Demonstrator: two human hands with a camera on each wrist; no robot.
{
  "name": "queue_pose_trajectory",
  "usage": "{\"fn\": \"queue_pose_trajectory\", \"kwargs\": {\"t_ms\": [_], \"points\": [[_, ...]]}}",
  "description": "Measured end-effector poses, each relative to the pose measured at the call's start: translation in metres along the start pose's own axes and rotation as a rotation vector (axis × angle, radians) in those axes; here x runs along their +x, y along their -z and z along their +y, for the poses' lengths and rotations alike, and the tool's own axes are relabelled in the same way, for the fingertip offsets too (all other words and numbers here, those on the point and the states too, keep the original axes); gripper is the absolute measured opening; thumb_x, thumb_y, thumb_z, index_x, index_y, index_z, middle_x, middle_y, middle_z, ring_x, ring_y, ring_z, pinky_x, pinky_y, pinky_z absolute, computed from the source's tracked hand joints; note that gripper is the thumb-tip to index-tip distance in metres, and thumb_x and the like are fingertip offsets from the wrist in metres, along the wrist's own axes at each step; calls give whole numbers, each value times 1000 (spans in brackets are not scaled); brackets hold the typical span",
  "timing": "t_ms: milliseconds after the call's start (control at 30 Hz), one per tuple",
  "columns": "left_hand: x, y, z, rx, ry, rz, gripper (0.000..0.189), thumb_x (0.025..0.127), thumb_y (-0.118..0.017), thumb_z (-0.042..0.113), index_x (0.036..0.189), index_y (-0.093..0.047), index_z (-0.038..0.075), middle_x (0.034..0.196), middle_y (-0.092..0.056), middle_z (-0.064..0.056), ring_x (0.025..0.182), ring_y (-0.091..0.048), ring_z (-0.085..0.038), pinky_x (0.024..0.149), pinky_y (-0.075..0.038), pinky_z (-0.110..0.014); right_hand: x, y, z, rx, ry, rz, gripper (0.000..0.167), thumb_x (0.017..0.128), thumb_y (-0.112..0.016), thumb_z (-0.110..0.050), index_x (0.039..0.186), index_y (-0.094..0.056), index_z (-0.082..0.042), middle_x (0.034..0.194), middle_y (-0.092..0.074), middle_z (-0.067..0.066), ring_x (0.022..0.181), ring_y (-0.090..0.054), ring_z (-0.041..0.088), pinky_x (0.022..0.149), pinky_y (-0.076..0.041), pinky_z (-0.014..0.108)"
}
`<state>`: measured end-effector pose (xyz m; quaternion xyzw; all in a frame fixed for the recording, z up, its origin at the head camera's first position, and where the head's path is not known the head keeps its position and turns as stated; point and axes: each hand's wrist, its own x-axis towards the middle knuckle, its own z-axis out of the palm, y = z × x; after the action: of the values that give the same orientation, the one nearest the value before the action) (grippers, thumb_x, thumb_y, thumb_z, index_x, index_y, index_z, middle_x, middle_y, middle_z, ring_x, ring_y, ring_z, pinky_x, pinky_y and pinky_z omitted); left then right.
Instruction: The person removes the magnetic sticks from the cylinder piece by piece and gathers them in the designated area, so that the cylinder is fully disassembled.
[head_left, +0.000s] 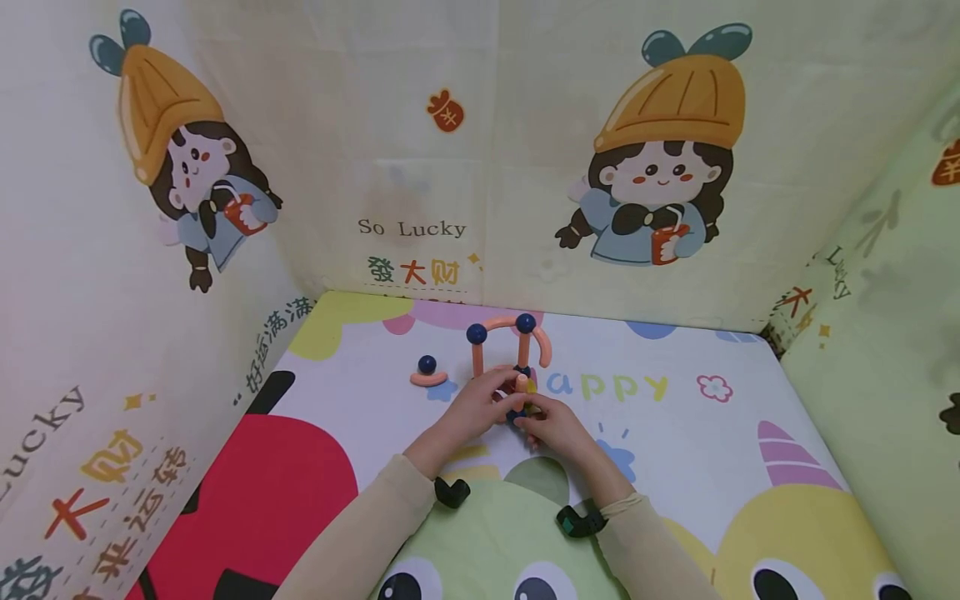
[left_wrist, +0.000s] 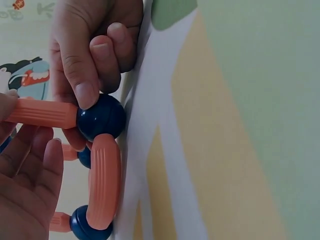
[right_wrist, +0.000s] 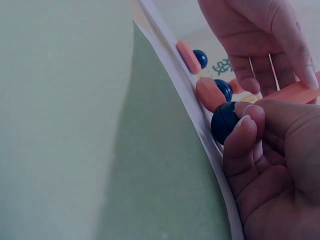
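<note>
Several orange ribbed magnetic rods and dark blue balls are joined into a standing frame (head_left: 522, 350). My left hand (head_left: 474, 408) holds an upright orange rod (left_wrist: 45, 114) near its upper part, thumb on one side and fingers behind. Low on that rod, my right hand (right_wrist: 275, 165) pinches the dark blue ball (left_wrist: 102, 117) at its bottom end. A curved orange rod (left_wrist: 105, 182) runs from this ball to another blue ball (left_wrist: 92, 225). In the head view, my hands hide much of the frame's lower part.
Left of the frame, a loose blue ball (head_left: 427, 364) sits on a curved orange rod (head_left: 428, 379). The table (head_left: 660, 442) has a printed cartoon cover. Printed cloth walls (head_left: 525, 150) stand at the back and both sides.
</note>
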<state>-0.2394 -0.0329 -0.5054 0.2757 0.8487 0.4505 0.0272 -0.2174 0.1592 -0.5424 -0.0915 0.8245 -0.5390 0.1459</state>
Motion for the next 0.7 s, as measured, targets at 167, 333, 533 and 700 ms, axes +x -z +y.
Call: {"fn": "queue_pose_trajectory", "kwargs": {"t_ms": [167,333,533,700], "points": [[1,-1,0,5,-3,3,33,98,-58,41,120,-64,16,111,-61,11,99,-60,-6,83,-54,-23,0,0,0,-7,-2,1,30,94,-68,-24,124,-64,-25,64,-61,5,55,-57,18,56,-52,33],[0,0,3,18,5,6,30,98,-59,38,118,-65,16,109,-61,11,99,-60,-7,85,-54,-24,-1,0,-1,-11,5,-3,30,95,-67,-24,124,-63,-25,64,-61,5,55,-57,19,56,-52,33],[0,0,3,22,21,8,26,98,-59,39,116,-65,20,109,-61,12,98,-60,-7,87,-54,-24,-2,0,-2,-11,5,-5,31,95,-67,-23,126,-63,-24,64,-61,5,55,-57,18,56,-52,32],[0,1,1,-3,61,26,25,98,-57,43,114,-64,25,110,-63,13,97,-61,-5,86,-53,-25,-2,1,-1,-9,16,-16,31,95,-66,-23,126,-62,-24,64,-60,5,55,-57,18,56,-51,32]]}}
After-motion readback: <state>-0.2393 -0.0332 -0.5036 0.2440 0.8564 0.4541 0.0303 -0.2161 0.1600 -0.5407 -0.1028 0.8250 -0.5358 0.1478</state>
